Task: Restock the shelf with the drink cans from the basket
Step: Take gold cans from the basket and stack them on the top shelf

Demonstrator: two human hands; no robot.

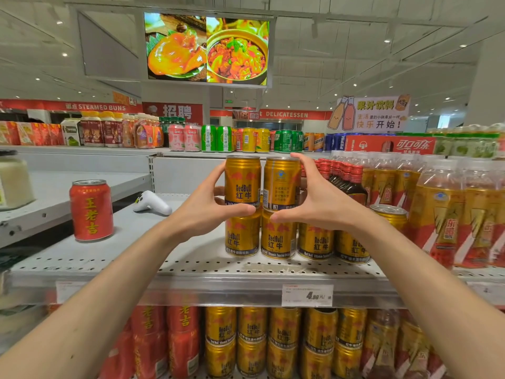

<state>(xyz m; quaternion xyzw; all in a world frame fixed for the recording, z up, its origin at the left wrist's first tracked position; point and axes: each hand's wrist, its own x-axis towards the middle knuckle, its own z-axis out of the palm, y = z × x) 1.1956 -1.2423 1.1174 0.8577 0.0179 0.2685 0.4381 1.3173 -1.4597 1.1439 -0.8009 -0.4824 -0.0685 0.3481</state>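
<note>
Two gold Red Bull cans stand stacked on top of a lower row of gold cans (278, 239) on the perforated grey shelf (207, 266). My left hand (202, 209) grips the upper left can (241, 181), thumb across its base and fingers behind it. Around the upper right can (281, 183) my right hand (319, 203) is wrapped, fingers over its right side, thumb under it. Both upper cans are upright and touch each other. The basket is not in view.
A red can (91, 210) stands alone at the shelf's left. A white handheld device (153, 202) lies behind it. Bottled drinks (442, 214) crowd the right. Red and gold cans (251, 340) fill the shelf below. A price tag (307, 295) hangs on the shelf edge.
</note>
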